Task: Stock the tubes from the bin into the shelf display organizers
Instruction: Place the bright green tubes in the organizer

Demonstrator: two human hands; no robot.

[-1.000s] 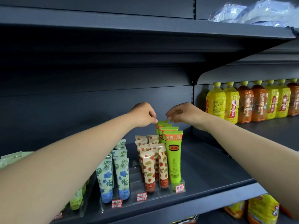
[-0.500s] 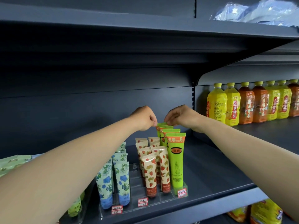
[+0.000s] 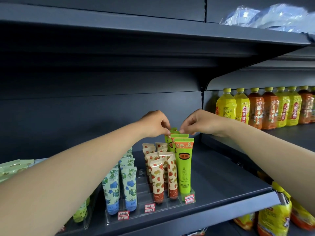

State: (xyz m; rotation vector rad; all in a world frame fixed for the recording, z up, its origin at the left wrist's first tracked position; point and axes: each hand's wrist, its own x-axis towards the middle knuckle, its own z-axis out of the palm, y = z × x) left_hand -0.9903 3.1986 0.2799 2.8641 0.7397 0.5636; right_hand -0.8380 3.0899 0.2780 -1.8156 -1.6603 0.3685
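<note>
Head view: left hand (image 3: 154, 124) and right hand (image 3: 200, 123) pinch rear green tubes (image 3: 173, 132), seemingly straightening them in the organizer (image 3: 189, 200).

A dark grey metal shelving unit (image 3: 221, 169) with a matching back panel (image 3: 85, 108) fills the view. Yellow and orange drink bottles (image 3: 265, 108) are lined up on the far right shelf. Clear plastic bags (image 3: 272, 17) are seen upper right, yellow snack packets (image 3: 276, 217) lower right.
</note>
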